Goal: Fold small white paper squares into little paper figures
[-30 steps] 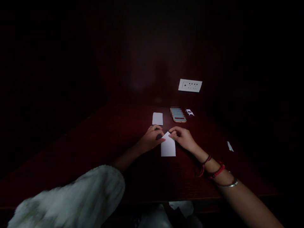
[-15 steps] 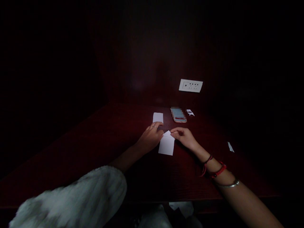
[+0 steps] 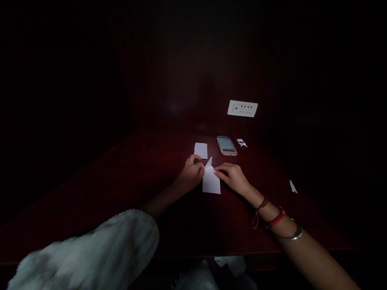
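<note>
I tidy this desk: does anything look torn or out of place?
Mildly, yes: small, irregular white scraps lie just right of the phone, and a narrow pale strip lies alone farther right. Both look like stray offcuts compared with the straighter-edged paper between the left hand and right hand.

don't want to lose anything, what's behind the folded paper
Behind the folded paper lie a white sheet, a phone and paper scraps. The left hand covers the sheet's near left corner. Anything under the folded paper is hidden.

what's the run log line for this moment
left hand: at folded white paper's upper left | right hand: at its upper right | white rectangular paper: farther back, dark red table
</note>
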Demonstrator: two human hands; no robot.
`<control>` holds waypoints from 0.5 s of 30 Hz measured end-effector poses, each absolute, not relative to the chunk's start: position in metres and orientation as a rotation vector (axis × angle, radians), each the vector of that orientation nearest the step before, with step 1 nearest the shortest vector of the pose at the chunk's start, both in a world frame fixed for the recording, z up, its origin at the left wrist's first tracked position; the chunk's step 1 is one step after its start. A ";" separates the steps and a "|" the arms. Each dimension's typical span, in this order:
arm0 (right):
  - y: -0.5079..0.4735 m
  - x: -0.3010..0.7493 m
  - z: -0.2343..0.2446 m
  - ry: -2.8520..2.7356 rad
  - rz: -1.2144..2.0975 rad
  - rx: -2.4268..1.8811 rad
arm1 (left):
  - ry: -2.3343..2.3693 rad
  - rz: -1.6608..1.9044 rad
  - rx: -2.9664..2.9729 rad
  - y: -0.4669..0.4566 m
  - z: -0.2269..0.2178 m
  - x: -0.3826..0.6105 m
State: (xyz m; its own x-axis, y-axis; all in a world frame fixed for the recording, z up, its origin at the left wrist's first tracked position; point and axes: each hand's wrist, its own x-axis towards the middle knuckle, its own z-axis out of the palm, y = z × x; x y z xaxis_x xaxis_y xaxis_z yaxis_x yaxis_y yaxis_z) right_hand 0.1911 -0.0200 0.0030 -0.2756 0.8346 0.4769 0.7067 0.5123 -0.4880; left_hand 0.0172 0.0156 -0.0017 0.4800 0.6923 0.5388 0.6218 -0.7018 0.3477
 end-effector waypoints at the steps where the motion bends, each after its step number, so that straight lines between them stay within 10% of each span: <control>1: -0.021 0.191 0.005 -2.103 0.161 -1.254 | 1.166 1.023 2.591 0.016 -0.002 0.018; 15: -0.015 0.191 -0.003 -1.862 0.215 -1.371 | 1.184 0.924 2.388 0.022 -0.005 0.015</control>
